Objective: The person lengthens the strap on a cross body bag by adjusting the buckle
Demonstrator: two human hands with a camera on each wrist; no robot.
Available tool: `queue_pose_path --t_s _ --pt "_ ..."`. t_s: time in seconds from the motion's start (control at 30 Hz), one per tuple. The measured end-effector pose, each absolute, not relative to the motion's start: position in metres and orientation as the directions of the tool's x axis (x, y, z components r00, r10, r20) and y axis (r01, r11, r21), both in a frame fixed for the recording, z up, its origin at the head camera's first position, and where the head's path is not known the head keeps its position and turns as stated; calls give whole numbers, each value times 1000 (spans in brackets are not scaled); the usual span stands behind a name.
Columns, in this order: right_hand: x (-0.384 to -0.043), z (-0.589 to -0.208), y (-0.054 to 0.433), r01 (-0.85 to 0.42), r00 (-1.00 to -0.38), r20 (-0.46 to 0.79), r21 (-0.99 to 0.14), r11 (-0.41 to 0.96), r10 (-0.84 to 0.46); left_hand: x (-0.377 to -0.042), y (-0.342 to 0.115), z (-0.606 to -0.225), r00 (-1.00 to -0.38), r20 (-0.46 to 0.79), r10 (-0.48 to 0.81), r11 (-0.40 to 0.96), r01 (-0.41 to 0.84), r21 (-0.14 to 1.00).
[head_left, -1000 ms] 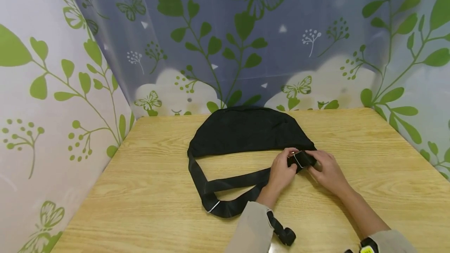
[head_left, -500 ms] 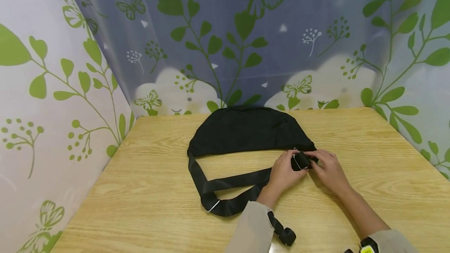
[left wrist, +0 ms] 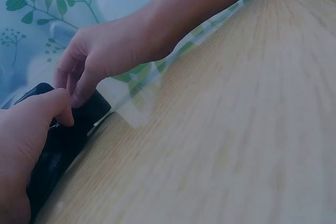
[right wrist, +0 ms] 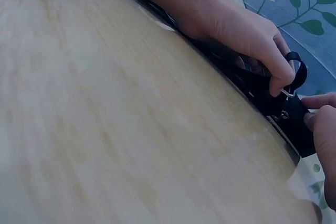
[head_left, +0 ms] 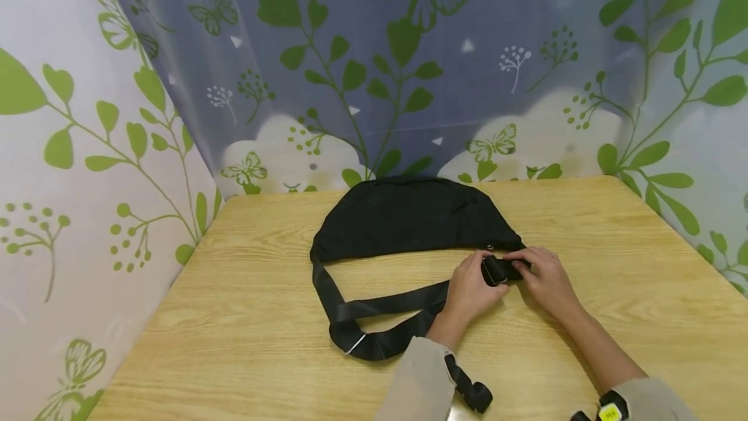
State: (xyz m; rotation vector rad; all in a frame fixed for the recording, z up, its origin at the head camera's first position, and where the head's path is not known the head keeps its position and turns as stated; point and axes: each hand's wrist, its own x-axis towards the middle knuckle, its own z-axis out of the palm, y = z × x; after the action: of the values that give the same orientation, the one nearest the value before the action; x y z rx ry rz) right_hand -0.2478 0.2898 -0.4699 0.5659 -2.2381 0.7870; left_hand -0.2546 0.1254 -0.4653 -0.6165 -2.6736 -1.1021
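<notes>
A black waist bag (head_left: 409,216) lies flat on the table, its webbing strap (head_left: 386,302) spread in front of it. At the bag's lower right corner, my left hand (head_left: 470,288) grips the strap at a metal slide buckle (head_left: 488,271), thumb along the lower edge. Just right of it, my right hand (head_left: 546,278) pinches the strap between thumb and fingers. In the right wrist view, a small loop of webbing (right wrist: 301,72) stands up by the metal bar (right wrist: 287,93). The left wrist view shows both hands close together on the strap, with fingers hiding much of the buckle.
A second metal slider (head_left: 355,344) sits on the strap's front left bend. The wooden table (head_left: 245,317) ends at patterned curtains (head_left: 350,70) behind and at both sides. Black bands (head_left: 472,387) with a dangling end are worn at the sleeves.
The left thumb has moved right along the strap's lower edge. The webbing fold at the buckle has turned and dropped lower, and the right fingers have shifted slightly on the strap. The bag stays put.
</notes>
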Motion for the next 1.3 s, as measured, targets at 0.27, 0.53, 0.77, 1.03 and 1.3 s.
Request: queue_pose_path --t_s 0.27,0.53,0.77,1.03,1.3 --pt "-251 -472 293 -540 -698 703 -394 744 -134 -254 124 -465 -889 343 303 623 457 635" --pt "-254 -471 297 -509 -716 685 -380 772 -135 -257 121 -465 -883 367 293 597 469 651" --pt "-247 -469 290 -641 -645 684 -243 728 -340 -257 122 -466 -875 336 348 594 483 643" --pt "-247 -471 287 -631 -628 717 -243 736 -303 -256 124 -465 -881 294 370 590 468 658" --pt "-250 -470 289 -607 -632 728 -254 753 -264 -255 124 -464 -890 301 343 584 453 673"
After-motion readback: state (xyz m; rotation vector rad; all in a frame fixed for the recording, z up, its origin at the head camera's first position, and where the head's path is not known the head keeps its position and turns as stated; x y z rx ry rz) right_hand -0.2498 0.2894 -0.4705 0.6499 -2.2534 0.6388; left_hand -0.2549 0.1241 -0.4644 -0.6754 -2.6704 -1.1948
